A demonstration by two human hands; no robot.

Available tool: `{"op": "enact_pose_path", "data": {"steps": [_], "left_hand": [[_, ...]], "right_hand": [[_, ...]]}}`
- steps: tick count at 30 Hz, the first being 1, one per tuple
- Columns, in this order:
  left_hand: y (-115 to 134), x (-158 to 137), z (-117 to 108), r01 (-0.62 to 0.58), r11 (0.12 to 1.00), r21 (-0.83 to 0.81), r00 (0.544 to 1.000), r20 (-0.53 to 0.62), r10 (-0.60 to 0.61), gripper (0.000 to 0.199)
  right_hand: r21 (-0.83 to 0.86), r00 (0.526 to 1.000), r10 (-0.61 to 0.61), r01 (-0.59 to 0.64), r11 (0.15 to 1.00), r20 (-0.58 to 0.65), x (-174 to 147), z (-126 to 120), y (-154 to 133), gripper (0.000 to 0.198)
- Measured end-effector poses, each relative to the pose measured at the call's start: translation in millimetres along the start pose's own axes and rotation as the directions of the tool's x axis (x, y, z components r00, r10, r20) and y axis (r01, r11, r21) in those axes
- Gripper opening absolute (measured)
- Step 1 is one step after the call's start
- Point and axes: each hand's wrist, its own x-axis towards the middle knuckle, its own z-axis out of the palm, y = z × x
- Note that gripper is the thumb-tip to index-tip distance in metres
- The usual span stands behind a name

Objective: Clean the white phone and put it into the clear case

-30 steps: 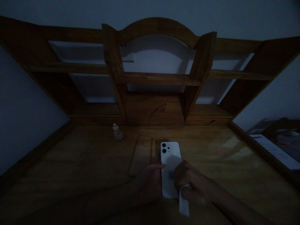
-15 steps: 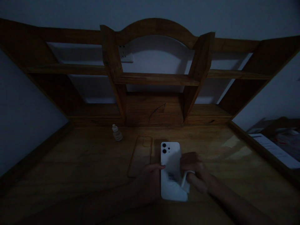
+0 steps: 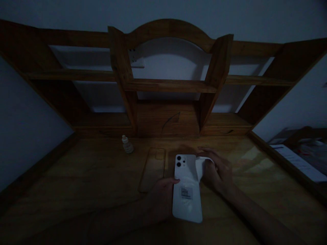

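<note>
A white smartphone [image 3: 187, 204] is held back side up over the wooden desk, its camera lenses at the far left corner and a printed label on its lower half. My left hand [image 3: 163, 195] grips the phone's left edge, thumb resting on its back; the other fingers are hidden beneath. In my right hand [image 3: 217, 170] a white cloth or tissue [image 3: 201, 166] is bunched, touching the phone's upper right edge. Left of the phone, a clear phone case [image 3: 153, 168] lies on the desk, its lower end near my left hand.
A small dropper bottle [image 3: 127, 144] stands on the desk [image 3: 102, 170] at the back left. Behind runs a wooden shelf unit [image 3: 168, 86] with a wall socket [image 3: 136, 59] showing through it. Papers [image 3: 298, 161] lie beyond the desk's right edge.
My right hand has moved with the white cloth from the phone's lower right side up to its upper right edge. The phone's lower end has swung slightly left.
</note>
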Motion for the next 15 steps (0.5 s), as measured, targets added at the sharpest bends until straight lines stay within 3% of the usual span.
{"op": "enact_pose_path", "data": {"steps": [2, 5, 8, 10, 15], "left_hand": [[0.1, 0.4, 1.5, 0.01, 0.998, -0.058, 1.0, -0.018, -0.011, 0.038], [0.1, 0.6, 2.3, 0.02, 0.992, -0.122, 1.0, -0.004, -0.021, 0.041], [-0.9, 1.3, -0.6, 0.02, 0.99, -0.137, 1.0, -0.002, -0.02, 0.039], [-2.2, 3.1, -4.0, 0.012, 0.99, -0.141, 1.0, -0.006, -0.013, 0.036], [-5.3, 12.2, -9.7, -0.084, 0.982, -0.17, 0.996, -0.032, 0.079, 0.028]], "right_hand": [[0.025, 0.985, 0.15, -0.149, 0.989, -0.085, 3.0, -0.3, 4.3, 0.031], [0.12, 0.893, 0.394, -0.376, 0.919, -0.219, 7.2, 2.0, 11.9, 0.032], [0.211, 0.815, 0.512, -0.468, 0.858, -0.271, 7.1, 7.6, 18.5, 0.036], [0.244, 0.819, 0.538, -0.49, 0.837, -0.199, 3.8, 12.2, 19.0, 0.037], [0.297, 0.847, 0.492, -0.532, 0.793, 0.203, -5.1, 18.3, 3.9, 0.039]]}}
